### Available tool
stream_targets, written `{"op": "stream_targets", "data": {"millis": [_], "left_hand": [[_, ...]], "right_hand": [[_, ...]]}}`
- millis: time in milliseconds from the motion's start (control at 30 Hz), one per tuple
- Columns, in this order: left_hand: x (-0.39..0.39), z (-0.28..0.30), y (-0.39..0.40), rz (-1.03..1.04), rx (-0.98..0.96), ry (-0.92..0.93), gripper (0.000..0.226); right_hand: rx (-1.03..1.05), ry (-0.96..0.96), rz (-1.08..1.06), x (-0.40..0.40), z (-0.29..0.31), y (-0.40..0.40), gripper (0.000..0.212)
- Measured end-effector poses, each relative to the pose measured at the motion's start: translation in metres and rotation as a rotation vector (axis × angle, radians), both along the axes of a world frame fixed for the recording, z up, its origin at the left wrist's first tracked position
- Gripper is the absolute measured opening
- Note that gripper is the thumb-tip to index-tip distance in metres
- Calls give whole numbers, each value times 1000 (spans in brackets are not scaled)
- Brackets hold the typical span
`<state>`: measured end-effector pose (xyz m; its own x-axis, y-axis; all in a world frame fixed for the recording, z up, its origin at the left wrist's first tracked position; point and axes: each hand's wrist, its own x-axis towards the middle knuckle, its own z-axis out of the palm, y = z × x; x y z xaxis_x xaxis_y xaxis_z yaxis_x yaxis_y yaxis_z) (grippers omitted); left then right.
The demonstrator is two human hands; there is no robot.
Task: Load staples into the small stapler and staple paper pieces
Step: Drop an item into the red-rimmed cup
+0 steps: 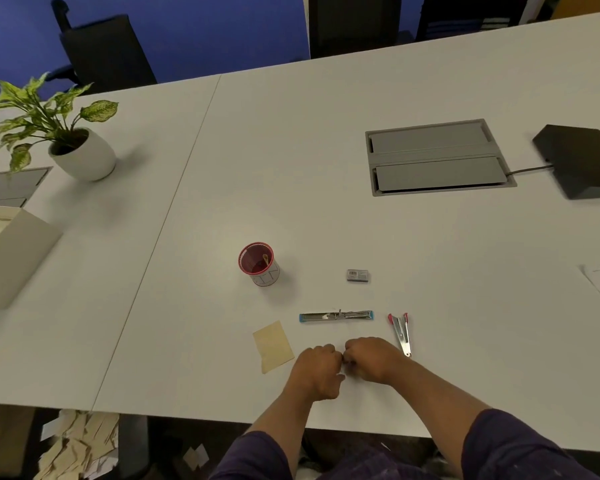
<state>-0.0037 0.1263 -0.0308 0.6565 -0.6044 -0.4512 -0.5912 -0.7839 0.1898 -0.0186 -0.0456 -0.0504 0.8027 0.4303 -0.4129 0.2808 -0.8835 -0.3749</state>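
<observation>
- My left hand (321, 367) and my right hand (371, 358) meet knuckle to knuckle on the near part of the white table (291, 168), fingers of both curled inward toward each other.
- Whatever sits between my fingertips is hidden by my own knuckles, so I cannot tell what I pinch, or whether I pinch anything.
- Just left of my left hand lies one tan paper piece (273, 346), flat, apart from my fingers.
- Beyond my hands lies one blue-tipped stapler (336, 316), swung fully open into a flat strip, untouched by either hand.
- Farther back, one small grey staple box (358, 275) sits closed, well apart from my fingers.
- Just right of my right hand lies one red-tipped stapler (400, 332), its metal nose pointing toward me, close to my wrist; I cannot tell whether it touches.
- One red cup (258, 263) stands upright behind the paper.
- Both forearms reach forward from the table's near edge, sleeves pushed up, wrists low over the surface, backs of the hands facing up.
</observation>
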Motion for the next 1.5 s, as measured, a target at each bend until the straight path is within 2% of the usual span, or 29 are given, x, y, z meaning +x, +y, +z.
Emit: {"op": "stream_targets", "data": {"millis": [467, 733, 867, 1000, 1100, 1300, 1500], "left_hand": [[-4, -13, -6, 281, -134, 53, 12], [1, -14, -9, 240, -134, 45, 16], [0, -16, -8, 291, -184, 47, 14], [-1, -16, -8, 487, -294, 116, 12], [2, -11, -8, 693, -444, 169, 11], [24, 9, -6, 1009, -733, 147, 4], [58, 32, -3, 1247, -922, 94, 5]], "right_hand": [[46, 86, -196, -5, -8, 7, 19], [109, 190, -392, 1, -9, 8, 19], [224, 231, -518, 1, -7, 5, 18], [408, 280, -690, 4, -1, 3, 8], [526, 277, -751, 9, 6, 5, 6], [873, 253, -835, 33, 33, 20, 7], [963, 146, -824, 71, 58, 34, 13]]}}
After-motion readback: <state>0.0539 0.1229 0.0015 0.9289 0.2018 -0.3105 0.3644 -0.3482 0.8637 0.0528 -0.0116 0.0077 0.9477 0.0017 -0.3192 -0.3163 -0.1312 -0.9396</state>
